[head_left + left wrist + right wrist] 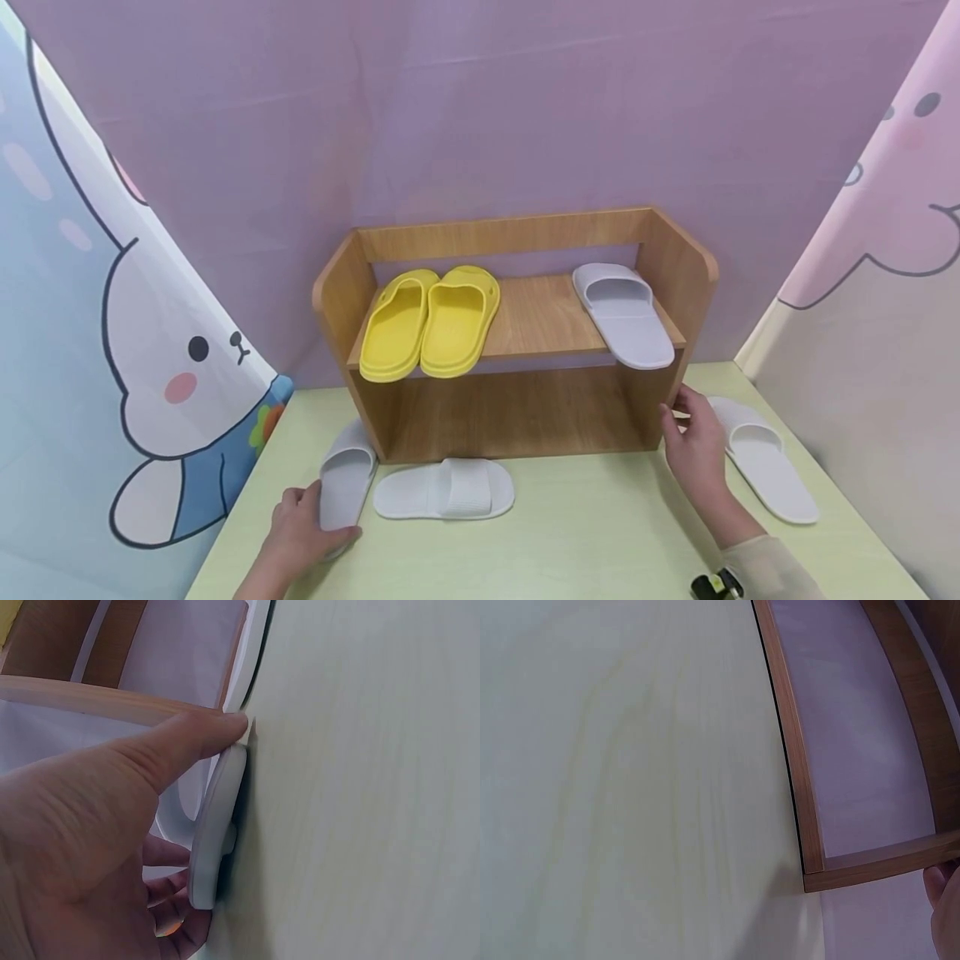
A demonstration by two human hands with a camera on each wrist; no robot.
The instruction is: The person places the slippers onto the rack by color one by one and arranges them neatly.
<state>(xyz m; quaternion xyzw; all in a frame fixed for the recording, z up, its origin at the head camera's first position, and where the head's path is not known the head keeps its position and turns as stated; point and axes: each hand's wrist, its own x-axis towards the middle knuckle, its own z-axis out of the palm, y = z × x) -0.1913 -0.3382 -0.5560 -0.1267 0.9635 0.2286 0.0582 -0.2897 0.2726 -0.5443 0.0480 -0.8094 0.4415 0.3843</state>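
Observation:
My left hand (296, 533) is at the heel end of a pale slide slipper (347, 479) just left of the shoe rack. Its thumb lies on one side of the sole and the fingers on the other, pinching it; the left wrist view shows the slipper (219, 825) between them. Against the outside of the wooden shoe rack's right side panel (667, 333), my right hand (696, 446) rests with slightly bent fingers. Only a bit of that hand (946, 911) enters the right wrist view, touching the rack (885, 862).
A pair of yellow slippers (427, 325) and one pale slipper (626, 317) stand on the rack's upper shelf. One white slipper (442, 489) lies sideways before the rack, another (772, 471) right of it. Fabric (495, 117) hangs behind the table (570, 533).

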